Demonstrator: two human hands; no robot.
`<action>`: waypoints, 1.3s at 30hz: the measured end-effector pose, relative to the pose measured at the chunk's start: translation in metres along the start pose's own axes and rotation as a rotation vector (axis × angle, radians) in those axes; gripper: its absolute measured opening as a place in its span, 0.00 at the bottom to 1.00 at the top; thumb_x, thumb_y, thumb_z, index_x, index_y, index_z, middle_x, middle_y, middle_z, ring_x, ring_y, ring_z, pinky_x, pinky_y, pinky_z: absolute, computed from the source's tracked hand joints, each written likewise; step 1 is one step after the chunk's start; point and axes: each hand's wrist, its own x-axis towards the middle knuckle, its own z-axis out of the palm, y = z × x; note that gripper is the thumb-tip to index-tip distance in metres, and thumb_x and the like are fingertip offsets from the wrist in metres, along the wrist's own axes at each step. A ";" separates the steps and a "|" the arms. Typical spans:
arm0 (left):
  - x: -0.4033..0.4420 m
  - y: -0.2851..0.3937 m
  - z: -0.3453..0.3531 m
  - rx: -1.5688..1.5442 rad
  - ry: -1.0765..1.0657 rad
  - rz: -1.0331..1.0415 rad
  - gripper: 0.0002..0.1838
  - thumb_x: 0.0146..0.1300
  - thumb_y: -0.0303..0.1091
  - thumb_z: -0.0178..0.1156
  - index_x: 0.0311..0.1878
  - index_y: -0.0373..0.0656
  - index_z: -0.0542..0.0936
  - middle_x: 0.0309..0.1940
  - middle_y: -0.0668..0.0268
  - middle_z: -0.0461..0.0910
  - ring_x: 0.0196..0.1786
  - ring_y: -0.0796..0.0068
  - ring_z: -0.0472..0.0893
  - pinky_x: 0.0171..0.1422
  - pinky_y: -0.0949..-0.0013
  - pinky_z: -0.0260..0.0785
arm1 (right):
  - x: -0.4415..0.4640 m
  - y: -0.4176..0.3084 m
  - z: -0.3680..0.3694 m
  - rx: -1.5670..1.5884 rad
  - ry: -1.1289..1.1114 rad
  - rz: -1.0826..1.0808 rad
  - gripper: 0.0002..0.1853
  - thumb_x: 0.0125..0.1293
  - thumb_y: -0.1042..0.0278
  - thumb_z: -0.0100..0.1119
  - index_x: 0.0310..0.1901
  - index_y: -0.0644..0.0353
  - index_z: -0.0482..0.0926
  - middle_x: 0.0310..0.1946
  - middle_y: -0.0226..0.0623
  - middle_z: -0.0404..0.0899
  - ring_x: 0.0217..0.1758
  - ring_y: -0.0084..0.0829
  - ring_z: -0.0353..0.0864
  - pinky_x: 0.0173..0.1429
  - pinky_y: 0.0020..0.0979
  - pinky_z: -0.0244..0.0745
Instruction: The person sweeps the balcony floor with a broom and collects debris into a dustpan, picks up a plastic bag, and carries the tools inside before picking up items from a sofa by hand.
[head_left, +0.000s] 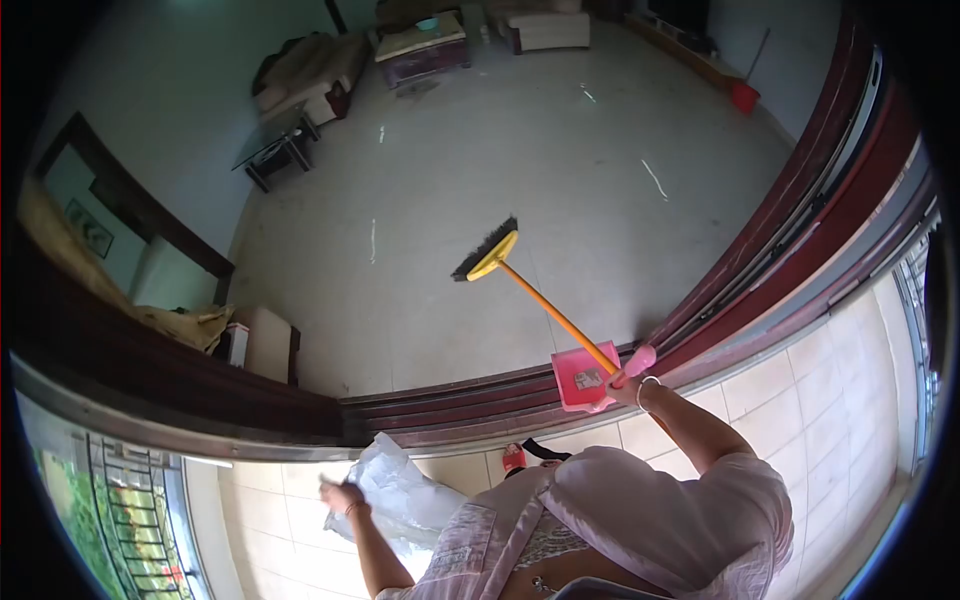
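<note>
My right hand [625,391] is closed around the orange stick of a broom [555,312] and the pink handle of a dustpan [563,372]. The broom's yellow head with black bristles points away from me, over the grey floor. Inside the pink dustpan lies some greyish-white litter [588,379]. At the lower left, my left hand [343,496] is closed on a crumpled, see-through plastic bag [395,490], which hangs beside my body. Its exact grip on the bag is partly hidden.
A dark red door sill and sliding track [450,410] crosses in front of me. Beyond it stand sofas [318,75], a low table [425,50], a glass side table [275,145] and a red dustpan [743,97] by the wall. A red slipper [513,457] shows below me.
</note>
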 end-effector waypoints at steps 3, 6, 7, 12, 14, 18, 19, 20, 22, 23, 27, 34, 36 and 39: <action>-0.095 0.247 -0.027 -0.870 -0.632 0.868 0.23 0.60 0.29 0.64 0.60 0.40 0.74 0.48 0.57 0.82 0.53 0.74 0.78 0.58 0.69 0.70 | 0.028 0.014 0.004 0.008 0.019 0.146 0.11 0.56 0.57 0.59 0.33 0.56 0.81 0.34 0.44 0.83 0.41 0.43 0.83 0.47 0.38 0.79; -0.231 0.369 -0.125 -0.892 -0.776 1.645 0.39 0.54 0.32 0.69 0.68 0.41 0.64 0.64 0.51 0.69 0.69 0.55 0.65 0.71 0.59 0.58 | 0.010 -0.020 -0.002 0.153 0.076 0.213 0.12 0.52 0.57 0.62 0.31 0.56 0.81 0.31 0.46 0.82 0.38 0.47 0.82 0.43 0.43 0.79; -0.260 0.392 -0.125 -0.908 -0.818 1.790 0.41 0.53 0.32 0.69 0.70 0.42 0.62 0.65 0.49 0.66 0.72 0.52 0.60 0.73 0.56 0.55 | 0.017 -0.013 0.019 0.061 0.093 0.195 0.13 0.51 0.58 0.63 0.34 0.56 0.81 0.32 0.46 0.82 0.39 0.48 0.82 0.45 0.43 0.78; -0.343 0.432 -0.092 -0.832 -1.170 2.018 0.08 0.58 0.22 0.62 0.40 0.39 0.74 0.31 0.63 0.79 0.37 0.73 0.80 0.42 0.70 0.73 | -0.022 0.016 0.044 0.218 0.196 -0.120 0.19 0.55 0.56 0.63 0.48 0.51 0.79 0.42 0.42 0.82 0.47 0.46 0.80 0.54 0.41 0.75; -0.358 0.425 -0.091 -0.781 -1.416 1.907 0.09 0.61 0.25 0.61 0.43 0.39 0.73 0.33 0.60 0.78 0.41 0.66 0.80 0.45 0.65 0.72 | -0.045 0.028 0.028 0.260 0.215 -0.146 0.19 0.55 0.56 0.63 0.49 0.50 0.79 0.43 0.41 0.82 0.48 0.46 0.80 0.55 0.41 0.74; -0.351 0.434 -0.115 -0.674 -1.638 1.691 0.10 0.61 0.25 0.59 0.44 0.39 0.71 0.32 0.61 0.75 0.42 0.69 0.81 0.47 0.65 0.72 | -0.132 0.024 -0.018 0.042 -0.012 0.395 0.42 0.63 0.56 0.58 0.73 0.38 0.44 0.40 0.50 0.81 0.45 0.52 0.80 0.50 0.45 0.75; -0.346 0.437 -0.114 -0.717 -1.530 1.808 0.07 0.62 0.21 0.57 0.41 0.39 0.70 0.33 0.64 0.74 0.40 0.73 0.79 0.46 0.69 0.71 | -0.155 0.042 -0.014 0.064 0.006 0.485 0.45 0.65 0.57 0.57 0.74 0.37 0.35 0.38 0.52 0.81 0.44 0.53 0.80 0.48 0.46 0.75; -0.347 0.438 -0.111 -0.752 -1.437 1.920 0.06 0.62 0.16 0.54 0.38 0.38 0.69 0.34 0.67 0.73 0.39 0.77 0.77 0.45 0.73 0.71 | -0.183 0.075 0.002 0.061 0.084 0.496 0.39 0.65 0.58 0.57 0.73 0.44 0.45 0.34 0.52 0.81 0.39 0.53 0.80 0.45 0.46 0.74; -0.358 0.430 -0.136 -0.674 -1.685 1.534 0.07 0.62 0.16 0.54 0.38 0.38 0.69 0.33 0.68 0.72 0.40 0.78 0.77 0.48 0.73 0.71 | -0.252 0.129 0.031 0.091 0.180 0.513 0.30 0.64 0.61 0.57 0.67 0.50 0.60 0.29 0.51 0.80 0.35 0.53 0.80 0.41 0.46 0.74; -0.352 0.433 -0.127 -0.643 -1.594 1.631 0.07 0.63 0.16 0.54 0.38 0.39 0.69 0.33 0.68 0.72 0.40 0.78 0.77 0.48 0.72 0.71 | -0.283 0.143 0.034 0.111 0.199 0.515 0.26 0.64 0.62 0.57 0.64 0.50 0.65 0.29 0.49 0.80 0.35 0.52 0.80 0.40 0.46 0.74; -0.360 0.442 -0.111 -0.559 -1.459 1.653 0.07 0.64 0.18 0.53 0.39 0.40 0.69 0.33 0.69 0.72 0.40 0.77 0.78 0.48 0.72 0.71 | -0.414 0.152 0.025 0.186 0.047 0.681 0.14 0.64 0.63 0.56 0.50 0.55 0.74 0.29 0.46 0.81 0.33 0.49 0.80 0.38 0.45 0.74; -0.427 0.495 -0.101 -0.566 -1.485 1.532 0.07 0.65 0.20 0.54 0.39 0.44 0.66 0.31 0.70 0.73 0.40 0.75 0.79 0.48 0.71 0.72 | -0.548 0.146 -0.023 0.067 -0.147 1.096 0.12 0.66 0.63 0.53 0.48 0.55 0.78 0.28 0.40 0.81 0.36 0.39 0.82 0.45 0.39 0.78; -0.445 0.483 -0.113 -0.533 -1.442 1.467 0.08 0.66 0.21 0.54 0.38 0.45 0.65 0.30 0.71 0.73 0.41 0.75 0.78 0.46 0.73 0.71 | -0.578 0.143 -0.044 -0.047 -0.192 1.104 0.11 0.63 0.68 0.55 0.47 0.55 0.79 0.28 0.37 0.81 0.36 0.36 0.82 0.45 0.37 0.78; -0.485 0.470 -0.125 -0.504 -1.448 1.542 0.09 0.66 0.22 0.54 0.37 0.46 0.65 0.30 0.71 0.73 0.42 0.75 0.78 0.45 0.73 0.69 | -0.615 0.153 -0.049 -0.233 -0.208 1.095 0.10 0.59 0.70 0.58 0.43 0.56 0.81 0.28 0.36 0.82 0.37 0.34 0.82 0.45 0.35 0.78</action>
